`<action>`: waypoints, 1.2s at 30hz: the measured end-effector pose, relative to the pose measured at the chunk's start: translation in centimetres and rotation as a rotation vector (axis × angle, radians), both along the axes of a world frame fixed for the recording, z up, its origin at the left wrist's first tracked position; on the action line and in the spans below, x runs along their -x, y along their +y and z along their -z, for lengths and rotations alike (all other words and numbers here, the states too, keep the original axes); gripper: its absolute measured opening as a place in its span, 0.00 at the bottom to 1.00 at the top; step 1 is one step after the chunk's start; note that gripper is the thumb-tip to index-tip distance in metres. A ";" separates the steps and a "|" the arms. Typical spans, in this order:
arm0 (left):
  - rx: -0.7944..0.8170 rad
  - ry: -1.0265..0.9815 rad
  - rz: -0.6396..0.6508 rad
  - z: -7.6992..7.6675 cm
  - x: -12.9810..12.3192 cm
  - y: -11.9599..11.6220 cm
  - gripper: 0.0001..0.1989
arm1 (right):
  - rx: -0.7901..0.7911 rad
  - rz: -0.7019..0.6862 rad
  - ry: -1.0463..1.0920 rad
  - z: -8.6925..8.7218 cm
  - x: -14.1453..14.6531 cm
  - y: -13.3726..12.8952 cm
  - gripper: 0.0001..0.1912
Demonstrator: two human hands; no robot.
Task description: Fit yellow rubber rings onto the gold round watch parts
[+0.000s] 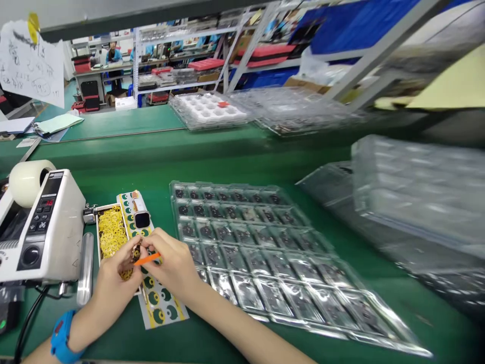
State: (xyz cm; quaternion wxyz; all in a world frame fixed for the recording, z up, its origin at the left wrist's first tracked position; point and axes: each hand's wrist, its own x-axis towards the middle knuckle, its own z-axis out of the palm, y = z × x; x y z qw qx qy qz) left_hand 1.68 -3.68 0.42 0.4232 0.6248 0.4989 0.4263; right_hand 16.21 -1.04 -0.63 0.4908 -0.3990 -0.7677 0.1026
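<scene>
Between the fingertips of my left hand [113, 275] is a small, dark, round part [136, 252] with brassy edges; its exact kind I cannot make out. My right hand [172, 260] pinches a thin orange stick [148, 259], with its fingertips close against the same part. Both hands meet above a sheet of yellow and green stickers [166, 313]. Beside it stands a narrow white box [99, 237] filled with yellow ring-like pieces [112, 230]. A small device with a dark square face [142, 219] lies on the sheet just beyond my fingers.
A white tape dispenser [56, 227] stands at the left. To the right lies a clear compartment tray [261, 283] with small dark parts. Stacked clear trays [417, 187], blurred, are at the far right. More trays [212, 108] rest on the raised ledge behind.
</scene>
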 end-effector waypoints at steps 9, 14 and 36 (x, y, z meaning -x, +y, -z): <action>0.078 -0.106 -0.018 -0.6 0.4 0.6 0.24 | -0.062 -0.035 0.005 -0.4 -0.3 0.1 0.08; 0.075 -0.142 -0.007 -0.5 0.2 0.4 0.27 | -0.096 0.030 -0.030 -0.3 -0.4 0.0 0.08; 0.083 -0.060 0.036 0.0 0.0 -0.1 0.26 | -0.077 -0.041 -0.029 -0.1 -0.4 0.1 0.08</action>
